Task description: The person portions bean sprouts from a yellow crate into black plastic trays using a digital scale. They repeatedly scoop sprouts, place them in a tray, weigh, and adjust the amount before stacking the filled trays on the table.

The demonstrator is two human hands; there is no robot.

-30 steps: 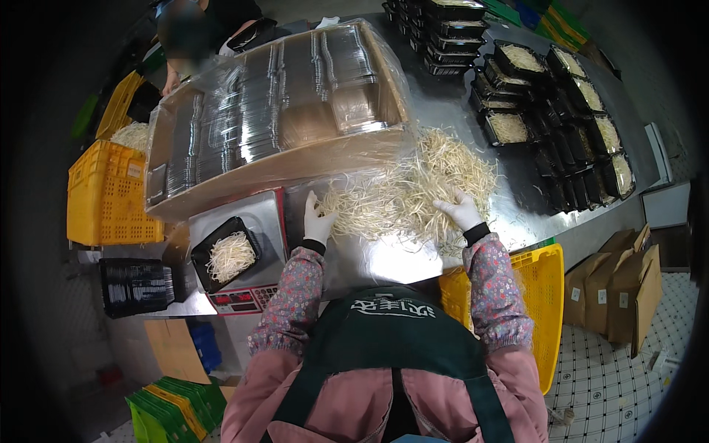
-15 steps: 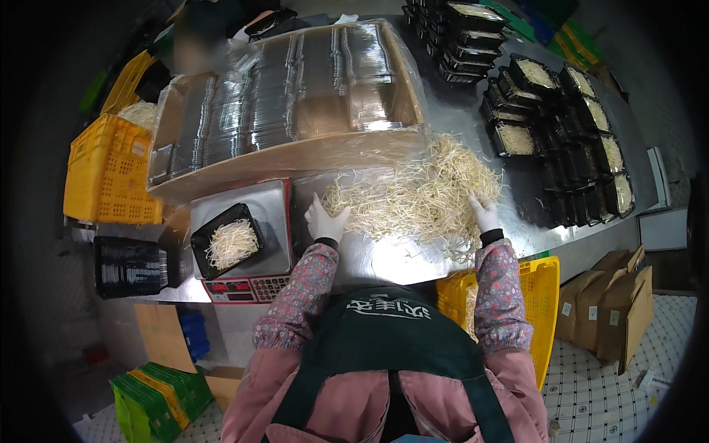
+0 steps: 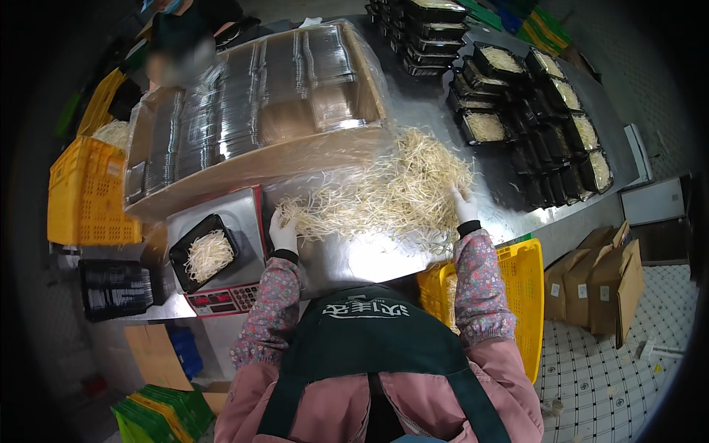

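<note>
A loose heap of pale bean sprouts (image 3: 421, 173) lies on the metal table in front of me, drawn out in a thinner band toward the left. At the left tip of that band is my left hand (image 3: 283, 235), in a white glove, its fingers and thumb closed round some sprouts that partly cover them. My right hand (image 3: 466, 207), gloved too, rests against the heap's right edge with fingers stretched out and apart. Left of my left hand, a black tray (image 3: 179, 258) holding sprouts (image 3: 210, 255) sits tilted on a red-edged scale (image 3: 251, 214).
Behind the sprouts stands a carton (image 3: 258, 159) of clear plastic lids. Filled black trays (image 3: 484, 127) are stacked at the right. Empty black trays (image 3: 114, 288) and a yellow crate (image 3: 92, 196) are at the left; another yellow crate (image 3: 521, 295) stands below my right arm. A person (image 3: 196, 29) is at the far left.
The view has shifted, so the table appears further left. My left hand has closed in on the left end of the sprouts. My right hand stays at the heap's right edge.
</note>
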